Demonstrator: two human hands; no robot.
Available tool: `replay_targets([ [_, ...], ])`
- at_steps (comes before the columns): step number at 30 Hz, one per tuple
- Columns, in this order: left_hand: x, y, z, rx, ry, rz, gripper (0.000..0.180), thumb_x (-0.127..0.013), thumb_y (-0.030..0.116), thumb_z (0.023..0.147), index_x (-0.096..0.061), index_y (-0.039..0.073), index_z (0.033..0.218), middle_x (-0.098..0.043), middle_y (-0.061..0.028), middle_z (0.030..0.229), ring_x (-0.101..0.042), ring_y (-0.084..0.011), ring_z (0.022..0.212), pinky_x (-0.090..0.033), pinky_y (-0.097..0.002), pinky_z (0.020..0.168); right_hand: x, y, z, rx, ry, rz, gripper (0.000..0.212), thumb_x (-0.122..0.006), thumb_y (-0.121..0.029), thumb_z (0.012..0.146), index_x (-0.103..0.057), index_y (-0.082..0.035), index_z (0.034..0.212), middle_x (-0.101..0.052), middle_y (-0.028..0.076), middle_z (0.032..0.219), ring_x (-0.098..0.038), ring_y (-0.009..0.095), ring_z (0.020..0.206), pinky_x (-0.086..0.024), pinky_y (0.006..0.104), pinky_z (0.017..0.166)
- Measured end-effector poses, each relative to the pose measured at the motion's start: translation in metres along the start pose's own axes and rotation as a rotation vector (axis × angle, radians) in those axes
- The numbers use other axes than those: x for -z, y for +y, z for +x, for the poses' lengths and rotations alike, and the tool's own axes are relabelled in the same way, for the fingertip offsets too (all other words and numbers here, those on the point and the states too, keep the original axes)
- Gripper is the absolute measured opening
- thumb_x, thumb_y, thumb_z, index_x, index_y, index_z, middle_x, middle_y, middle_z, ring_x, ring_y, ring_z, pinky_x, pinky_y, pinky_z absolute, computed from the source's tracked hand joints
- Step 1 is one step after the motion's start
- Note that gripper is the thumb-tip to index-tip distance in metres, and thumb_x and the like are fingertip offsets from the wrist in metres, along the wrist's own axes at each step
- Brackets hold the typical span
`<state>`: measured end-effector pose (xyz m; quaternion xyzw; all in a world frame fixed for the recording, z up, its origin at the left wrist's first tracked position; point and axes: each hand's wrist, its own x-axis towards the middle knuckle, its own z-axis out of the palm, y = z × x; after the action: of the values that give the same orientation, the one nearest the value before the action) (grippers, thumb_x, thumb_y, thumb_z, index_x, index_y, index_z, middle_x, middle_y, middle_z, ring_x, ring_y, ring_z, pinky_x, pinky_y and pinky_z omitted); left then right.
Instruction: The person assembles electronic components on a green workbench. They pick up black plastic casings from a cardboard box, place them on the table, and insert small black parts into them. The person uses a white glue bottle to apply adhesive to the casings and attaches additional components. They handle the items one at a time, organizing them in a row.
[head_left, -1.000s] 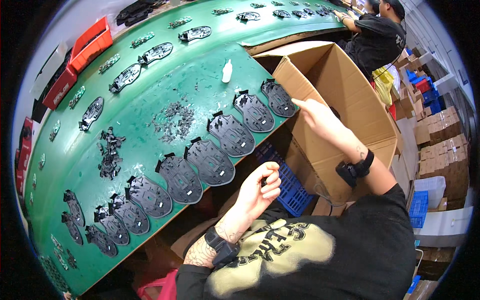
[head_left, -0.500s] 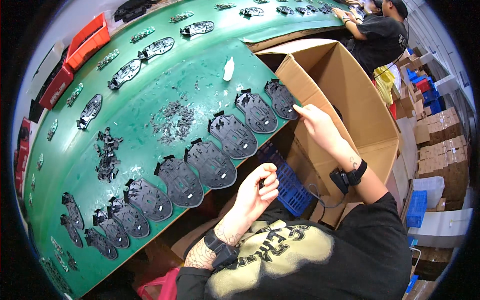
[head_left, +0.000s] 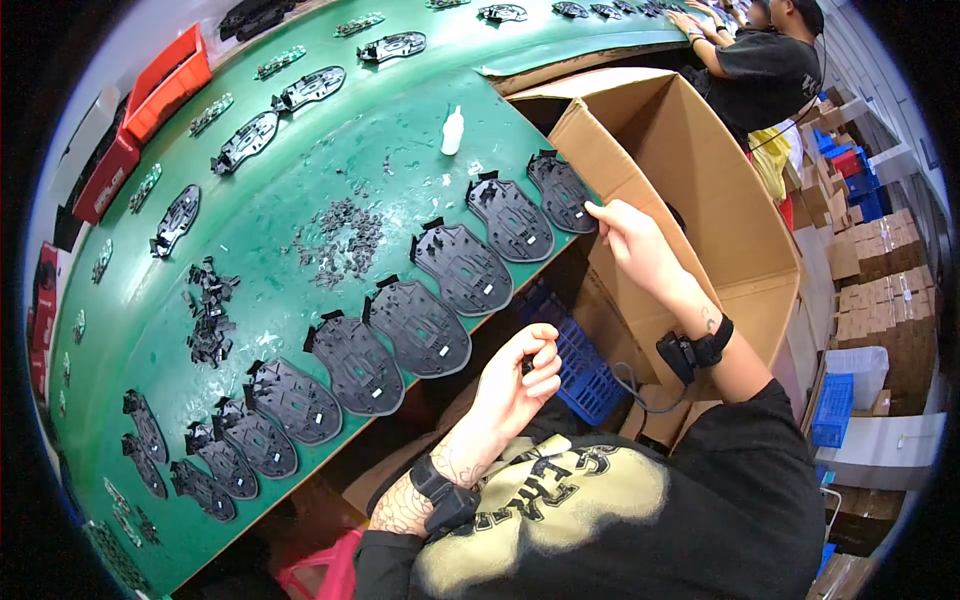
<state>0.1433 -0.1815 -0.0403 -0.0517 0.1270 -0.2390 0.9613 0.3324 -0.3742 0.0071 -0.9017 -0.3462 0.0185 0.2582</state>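
Black plastic bottom shells, shaped like computer mouse bases, lie in a slanting row along the near edge of the green table (head_left: 290, 200). At the row's right end, my right hand (head_left: 643, 255) is closed, its thumb and index fingertips at the rim of the last shell (head_left: 560, 192). My left hand (head_left: 520, 375) hovers off the table edge, near a larger shell (head_left: 418, 328), without touching it. Its fingers are curled in, and a small dark bit shows between them, too small to name. Both wrists wear black strapped devices.
A pile of small black parts (head_left: 345, 240) and another heap (head_left: 210, 312) lie on the table, near a white bottle (head_left: 452, 132). Shells and green circuit boards line the far side. An open cardboard box (head_left: 720, 190) stands right, a blue crate (head_left: 585, 375) below. A co-worker (head_left: 765, 70) sits beyond.
The view has shifted very slightly. Both hands keep nearly the same pose, the right one still at the rim of the last shell.
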Motion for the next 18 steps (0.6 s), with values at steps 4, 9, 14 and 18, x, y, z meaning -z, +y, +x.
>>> replay_targets([
  [4, -0.005, -0.005, -0.002, -0.025, 0.097, 0.034, 0.023, -0.047, 0.017, 0.097, -0.057, 0.001, 0.110, -0.055, -0.0043, 0.082, -0.049, -0.0123, 0.066, -0.041, -0.0240, 0.057, 0.002, -0.024, 0.003, -0.121, 0.206, 0.218, 0.040, -0.053, 0.003, 0.088, -0.062, -0.007, 0.126, -0.058, 0.008, 0.086, -0.059, 0.019, 0.078, -0.049, 0.0301, 0.073],
  [9, -0.017, -0.002, -0.004, -0.080, -0.016, 0.002, 0.053, -0.040, 0.028, 0.100, -0.040, -0.001, 0.144, -0.048, -0.0207, 0.143, -0.049, -0.0288, 0.131, -0.043, -0.0409, 0.107, 0.013, -0.074, -0.033, -0.169, 0.171, 0.374, 0.019, -0.067, -0.003, 0.085, -0.073, 0.000, 0.102, -0.065, 0.008, 0.092, -0.063, 0.016, 0.083, -0.050, 0.0272, 0.073],
  [14, -0.023, -0.005, -0.005, -0.115, -0.078, -0.008, 0.058, -0.032, 0.033, 0.103, -0.029, -0.001, 0.150, -0.031, -0.0200, 0.155, -0.035, -0.0296, 0.142, -0.025, -0.0439, 0.120, 0.000, -0.106, -0.065, 0.058, 0.104, 0.227, 0.026, -0.075, 0.000, 0.074, -0.075, -0.004, 0.099, -0.063, 0.008, 0.090, -0.061, 0.019, 0.080, -0.050, 0.0290, 0.070],
  [18, -0.027, -0.006, -0.005, -0.109, -0.102, -0.016, 0.060, -0.030, 0.037, 0.104, -0.027, 0.000, 0.151, -0.033, -0.0187, 0.154, -0.041, -0.0260, 0.137, -0.028, -0.0407, 0.117, 0.005, -0.117, -0.065, 0.183, 0.068, 0.169, 0.026, -0.078, -0.003, 0.071, -0.075, -0.007, 0.097, -0.063, 0.006, 0.090, -0.059, 0.021, 0.083, -0.049, 0.0323, 0.071],
])
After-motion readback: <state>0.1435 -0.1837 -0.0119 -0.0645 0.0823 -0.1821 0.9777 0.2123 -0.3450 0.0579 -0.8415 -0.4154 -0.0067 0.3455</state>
